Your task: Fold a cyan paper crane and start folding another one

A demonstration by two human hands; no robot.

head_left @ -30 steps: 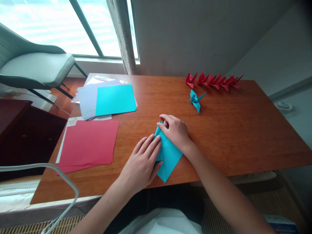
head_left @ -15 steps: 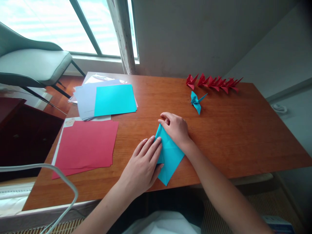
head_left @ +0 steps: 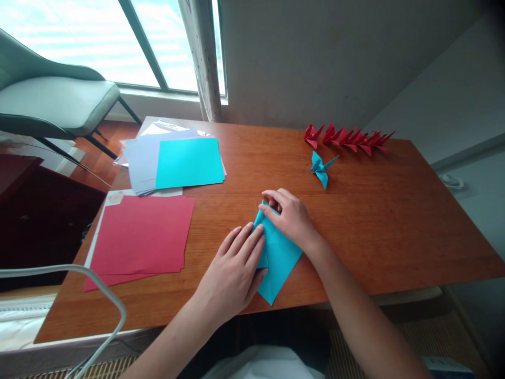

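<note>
A folded piece of blue paper (head_left: 282, 252) lies on the table close to its front edge, one corner pointing toward me. My left hand (head_left: 239, 266) rests flat over its left flap, fingers stretched out and pressing down. At the far corner, my right hand (head_left: 290, 216) has its thumb and fingers closed on the paper's tip. Past that hand stands a blue origami crane (head_left: 321, 169). Behind it, several red origami cranes (head_left: 351, 139) sit in a row near the table's back edge.
Red paper sheets (head_left: 144, 234) lie at the table's left, with blue sheets (head_left: 191, 162) on pale lilac sheets (head_left: 142, 163) behind them. A pale cable (head_left: 118, 302) loops past the left front. A chair (head_left: 59, 102) stands by the window. The wooden table (head_left: 394, 221) stretches right.
My right hand has shifted slightly at the paper's far corner, its thumb now lower along the edge. My left hand stays on the flap. The whole view has moved a little.
</note>
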